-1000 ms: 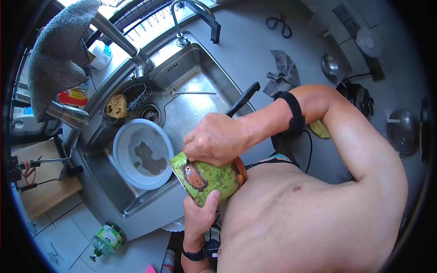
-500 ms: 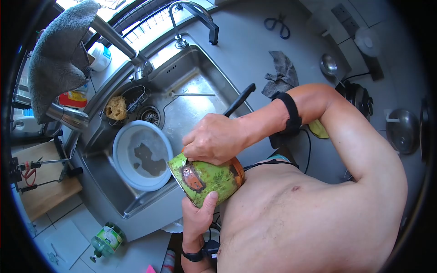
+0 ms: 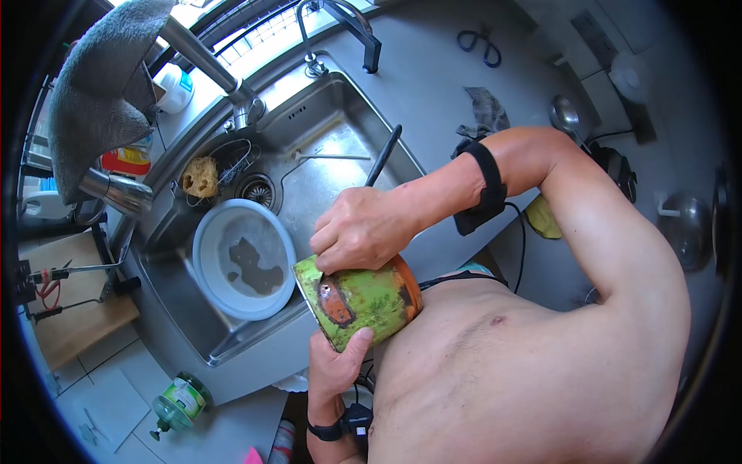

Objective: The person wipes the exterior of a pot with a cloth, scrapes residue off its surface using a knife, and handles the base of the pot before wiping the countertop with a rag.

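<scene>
A worn green pot (image 3: 371, 298) with orange patches lies tilted against my bare torso, its rim towards the sink. On its side is a bare reddish oval patch (image 3: 335, 303) with small holes. My left hand (image 3: 338, 363) grips the pot from below, thumb pressed on its outer wall. My right hand (image 3: 359, 232) is closed round a slim tool with a black handle (image 3: 384, 157), which sticks out behind the fist. The tool's thin dark tip shows below the fingers, by the oval patch. The rest of the tool is hidden, so its kind cannot be told.
A white basin (image 3: 202, 259) of murky water stands in the steel sink (image 3: 332, 116). A loofah sponge (image 3: 201, 178) rests beside the drain. Scissors (image 3: 479, 48) and a grey cloth (image 3: 487, 112) lie on the counter. A green soap bottle (image 3: 182, 402) lies lower left.
The tool's handle has swung a little to the left and stands steeper. My right hand has shifted slightly up over the pot, baring more wall. My left hand keeps its hold.
</scene>
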Available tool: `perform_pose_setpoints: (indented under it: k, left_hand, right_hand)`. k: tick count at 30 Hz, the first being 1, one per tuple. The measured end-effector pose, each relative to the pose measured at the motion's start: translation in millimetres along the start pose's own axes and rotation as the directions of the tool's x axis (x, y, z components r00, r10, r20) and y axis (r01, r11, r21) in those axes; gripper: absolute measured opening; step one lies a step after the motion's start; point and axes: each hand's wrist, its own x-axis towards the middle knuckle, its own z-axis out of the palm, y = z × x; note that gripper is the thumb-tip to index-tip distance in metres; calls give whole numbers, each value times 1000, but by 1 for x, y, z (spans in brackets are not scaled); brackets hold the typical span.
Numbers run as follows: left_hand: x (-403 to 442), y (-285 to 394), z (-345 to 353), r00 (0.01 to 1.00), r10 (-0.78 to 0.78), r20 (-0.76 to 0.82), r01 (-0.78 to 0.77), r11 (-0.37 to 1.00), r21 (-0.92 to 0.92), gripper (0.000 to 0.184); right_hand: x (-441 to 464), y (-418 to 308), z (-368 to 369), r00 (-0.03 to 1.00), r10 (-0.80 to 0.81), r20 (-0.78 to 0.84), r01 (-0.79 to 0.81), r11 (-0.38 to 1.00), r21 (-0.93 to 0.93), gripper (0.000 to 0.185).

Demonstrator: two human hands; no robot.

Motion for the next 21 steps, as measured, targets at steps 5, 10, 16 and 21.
perform_pose_setpoints:
  k: [5, 10, 16, 21]
  left_hand:
    - [2, -6, -7, 1000, -13, -17, 11, 992, -125, 29]
    - [6, -3, -9, 1000, -10, 7, 11, 994, -109, 31]
    - [3, -7, -7, 1000, -4, -15, 3, 994, -109, 32]
    - [2, -9, -7, 1000, 13, -18, -14, 996, -92, 33]
  right_hand:
    - [-17, 11, 0, 998, -58, -15, 58, 997, 57, 12]
    - [0, 20, 10, 996, -79, -49, 83, 994, 73, 12]
    - [-6, 17, 4, 998, -51, -22, 52, 994, 96, 11]
    - [-14, 0, -3, 1000, 1, 0, -1, 996, 91, 9]
